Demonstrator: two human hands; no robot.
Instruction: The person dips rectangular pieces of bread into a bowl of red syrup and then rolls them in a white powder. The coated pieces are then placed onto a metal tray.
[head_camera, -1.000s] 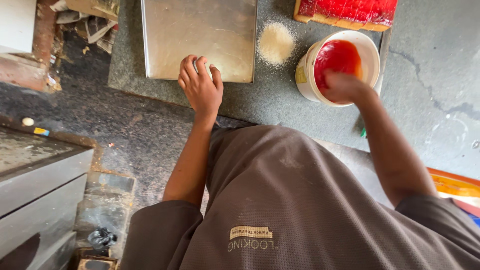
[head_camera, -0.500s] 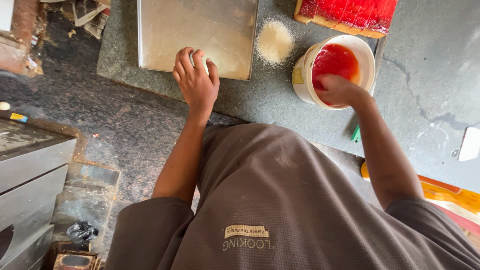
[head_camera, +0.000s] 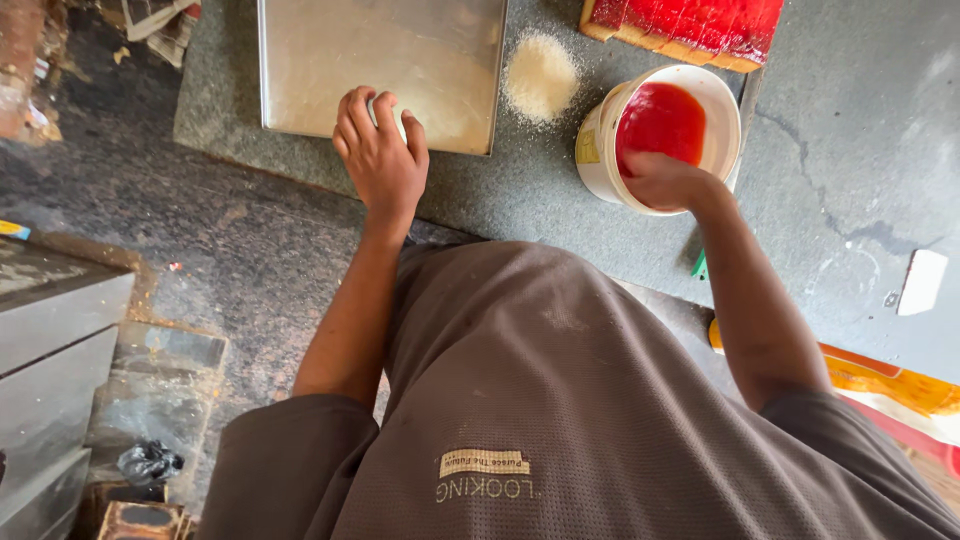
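- Fingers (head_camera: 372, 115) of the left hand (head_camera: 382, 165) lay spread and unclenched, tips draped over the near edge of the metal baking tray (head_camera: 380, 60); pressing on it, not gripping.
- Right hand (head_camera: 665, 180) sat on the near rim of the white bucket (head_camera: 600, 150); fingers curled over the rim, apparently clamped on it, though the inner fingertips were hidden.
- Bucket stood on the grey stone counter (head_camera: 820, 130), just right of the tray, holding red glaze (head_camera: 660, 120) — judged heavy, sloshy, slippery when wet; best taken by the rim or side wall.
- Tray judged stiff, light, thin-edged; hold by the edge.
- Both arms reached forward and down from the shoulders, left forearm nearly straight, right slightly angled inward.
- Crumb pile (head_camera: 540, 75) lay between tray and bucket; red-topped cake slab (head_camera: 690, 25) beyond the bucket.
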